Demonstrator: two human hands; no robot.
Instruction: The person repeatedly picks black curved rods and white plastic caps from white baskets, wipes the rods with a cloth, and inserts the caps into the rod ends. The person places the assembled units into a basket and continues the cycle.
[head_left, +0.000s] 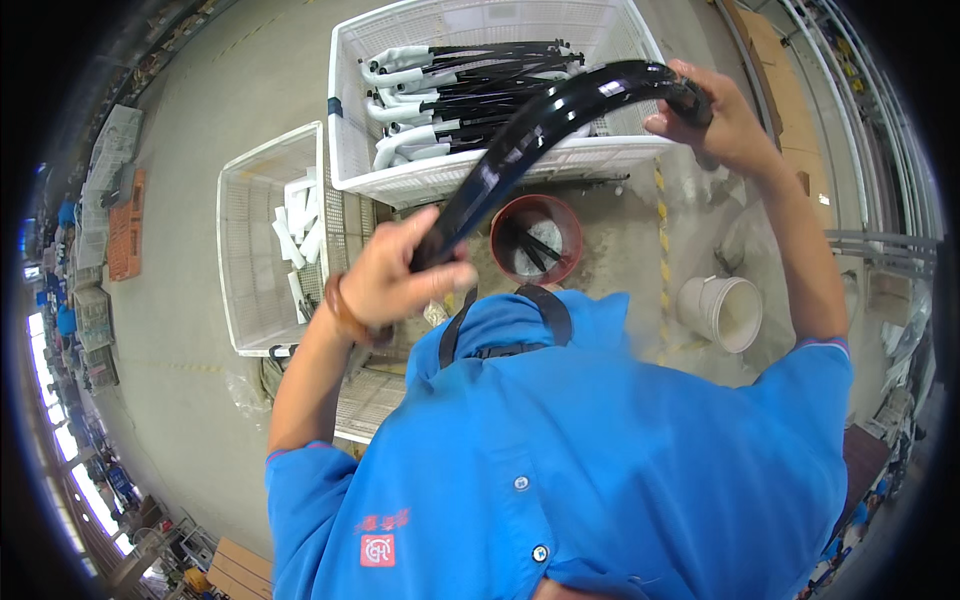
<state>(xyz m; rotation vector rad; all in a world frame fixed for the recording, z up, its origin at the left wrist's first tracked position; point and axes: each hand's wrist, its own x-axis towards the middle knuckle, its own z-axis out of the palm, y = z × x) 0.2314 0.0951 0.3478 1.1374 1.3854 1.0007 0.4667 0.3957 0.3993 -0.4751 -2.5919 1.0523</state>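
Note:
Between my two hands is a glossy black curved tube [540, 125], raised in front of me and arching from lower left to upper right. My left hand [400, 268] grips its lower end, with a brown bracelet [342, 305] at that wrist. Around the bent upper end wraps my right hand [715, 115]. Behind the tube stands a large white plastic crate [375, 178] holding many black tubes [490, 100] with white sleeves [402, 135] on their left ends. The tube covers part of the crate's front edge and some of its contents.
To the left, a second white crate [236, 255] holds loose white sleeves [300, 215]. A red bucket [575, 240] with dark strips inside stands below the tube. Right of it, a white bucket [712, 305] lies tilted on the floor near a yellow line [663, 230]. An orange crate [127, 230] is far left.

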